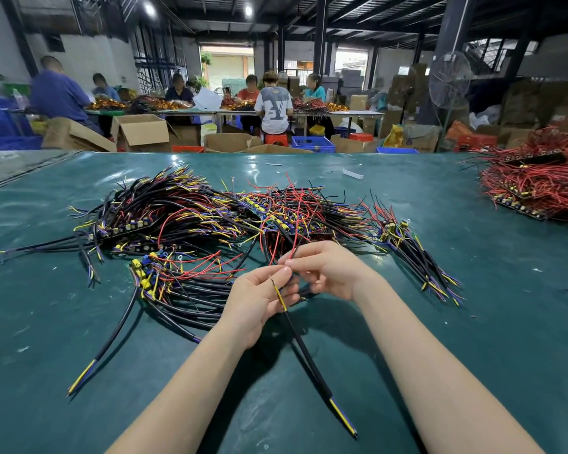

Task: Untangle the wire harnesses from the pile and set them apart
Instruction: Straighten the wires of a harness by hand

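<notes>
A tangled pile of wire harnesses (210, 217), black cables with red, yellow and blue leads and small circuit boards, spreads across the middle of the green table (473, 322). My left hand (259, 299) grips a black cable (309, 355) near its yellow-tipped end; the cable runs down toward me and ends in yellow and blue leads. My right hand (328, 270) pinches a thin red wire (295, 237) that rises into the pile. Both hands meet just in front of the pile's near edge.
A second heap of mostly red harnesses (538, 181) lies at the table's far right. A smaller bundle (420, 253) fans out right of my hands. Small white scraps dot the table. Behind it, several people sit at a long table among cardboard boxes, blue crates and a standing fan.
</notes>
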Action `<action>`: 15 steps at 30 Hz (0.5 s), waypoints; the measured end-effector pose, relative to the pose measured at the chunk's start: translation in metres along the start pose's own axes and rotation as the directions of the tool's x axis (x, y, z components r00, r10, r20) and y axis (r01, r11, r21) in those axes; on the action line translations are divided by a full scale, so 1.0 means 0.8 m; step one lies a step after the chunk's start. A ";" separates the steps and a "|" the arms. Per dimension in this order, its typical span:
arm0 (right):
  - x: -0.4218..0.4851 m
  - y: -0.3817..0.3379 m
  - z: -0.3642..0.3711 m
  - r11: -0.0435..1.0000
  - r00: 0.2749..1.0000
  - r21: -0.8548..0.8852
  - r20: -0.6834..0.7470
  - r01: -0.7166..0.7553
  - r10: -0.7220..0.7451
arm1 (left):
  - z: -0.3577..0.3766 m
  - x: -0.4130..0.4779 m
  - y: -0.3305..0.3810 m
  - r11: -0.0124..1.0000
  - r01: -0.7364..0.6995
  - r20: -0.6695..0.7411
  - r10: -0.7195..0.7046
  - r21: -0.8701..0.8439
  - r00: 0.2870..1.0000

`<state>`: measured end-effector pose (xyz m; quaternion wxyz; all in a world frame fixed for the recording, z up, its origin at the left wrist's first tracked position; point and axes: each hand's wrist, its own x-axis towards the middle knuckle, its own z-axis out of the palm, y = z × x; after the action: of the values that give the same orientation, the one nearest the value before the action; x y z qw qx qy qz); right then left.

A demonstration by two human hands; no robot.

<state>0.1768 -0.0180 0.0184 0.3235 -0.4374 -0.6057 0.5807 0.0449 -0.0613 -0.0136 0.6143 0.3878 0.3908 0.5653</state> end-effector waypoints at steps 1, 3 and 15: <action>0.001 0.001 0.004 1.000 1.000 0.026 -0.011 0.013 -0.013 | 0.000 0.000 0.000 1.000 -0.007 -0.006 0.007 0.002 1.000; 0.004 0.003 0.010 0.994 0.996 0.086 -0.066 0.064 -0.059 | 0.000 -0.001 0.000 0.999 -0.023 -0.026 0.022 -0.028 0.999; 0.010 0.008 0.040 0.898 0.882 0.149 -0.310 0.414 -0.355 | 0.006 0.003 0.008 0.968 -0.079 -0.063 0.066 -0.237 0.996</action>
<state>0.1461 -0.0244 0.0078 0.5584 -0.3470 -0.5647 0.4989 0.0472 -0.0589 -0.0058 0.6245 0.3093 0.3221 0.6408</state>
